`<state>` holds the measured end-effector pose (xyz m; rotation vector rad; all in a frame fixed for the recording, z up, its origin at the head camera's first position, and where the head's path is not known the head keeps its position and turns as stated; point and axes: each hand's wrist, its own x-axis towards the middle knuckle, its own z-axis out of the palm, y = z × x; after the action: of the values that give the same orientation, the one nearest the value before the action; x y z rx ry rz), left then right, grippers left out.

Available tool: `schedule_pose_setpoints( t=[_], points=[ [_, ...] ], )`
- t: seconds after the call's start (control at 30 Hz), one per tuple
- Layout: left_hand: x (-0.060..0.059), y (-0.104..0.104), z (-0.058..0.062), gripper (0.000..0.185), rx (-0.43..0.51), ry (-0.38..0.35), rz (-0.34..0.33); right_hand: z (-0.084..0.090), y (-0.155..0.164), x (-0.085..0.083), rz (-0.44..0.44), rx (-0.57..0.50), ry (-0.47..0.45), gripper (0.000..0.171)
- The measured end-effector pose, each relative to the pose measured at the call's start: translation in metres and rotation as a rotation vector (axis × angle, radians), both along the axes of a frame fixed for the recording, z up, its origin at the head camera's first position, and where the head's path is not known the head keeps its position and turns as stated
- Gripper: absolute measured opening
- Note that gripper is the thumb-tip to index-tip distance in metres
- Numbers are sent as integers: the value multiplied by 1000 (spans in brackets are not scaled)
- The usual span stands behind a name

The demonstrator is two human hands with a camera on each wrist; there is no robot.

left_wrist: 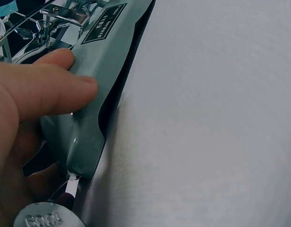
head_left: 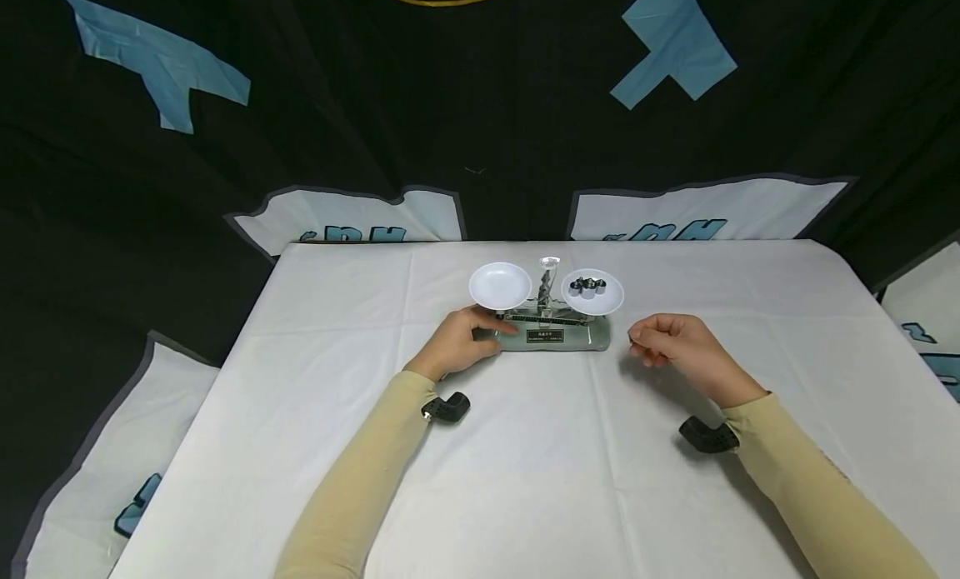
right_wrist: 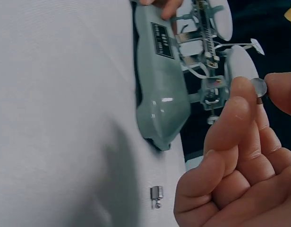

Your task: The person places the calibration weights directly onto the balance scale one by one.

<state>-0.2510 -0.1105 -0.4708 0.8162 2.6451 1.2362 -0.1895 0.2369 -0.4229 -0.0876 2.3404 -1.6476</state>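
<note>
A green-grey balance scale [head_left: 585, 337] with two white pans stands near the table's far side. My left hand [head_left: 459, 339] grips the left end of its base, thumb [left_wrist: 55, 91] across the front face and some fingers behind that end. No weights lie on the left pan [head_left: 501, 286]; several small metal weights [head_left: 588, 287] stand on the right pan [head_left: 613, 296]. To the right of the scale, my right hand [head_left: 682, 350] is raised above the cloth. Between thumb and index finger it pinches a small silvery metal weight [right_wrist: 259, 87], its round end showing in the right wrist view.
Another small metal weight [right_wrist: 156, 193] lies on the white cloth [right_wrist: 65, 94] near the scale's right end. At the bottom of the left wrist view is a round metal piece [left_wrist: 48, 217] with raised lettering. A black curtain [head_left: 480, 146] hangs behind the table.
</note>
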Motion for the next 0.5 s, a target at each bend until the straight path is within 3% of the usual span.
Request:
schedule_pose_setpoints(
  t=[0.23, 0.5],
  points=[
    [0, 0, 0, 32, -6, -10, 4, 7, 2, -2, -31, -61, 0, 12],
    [1, 1, 1, 32, 8, -18, 5, 15, 7, -5, -30, -20, 31, 12]
  ],
)
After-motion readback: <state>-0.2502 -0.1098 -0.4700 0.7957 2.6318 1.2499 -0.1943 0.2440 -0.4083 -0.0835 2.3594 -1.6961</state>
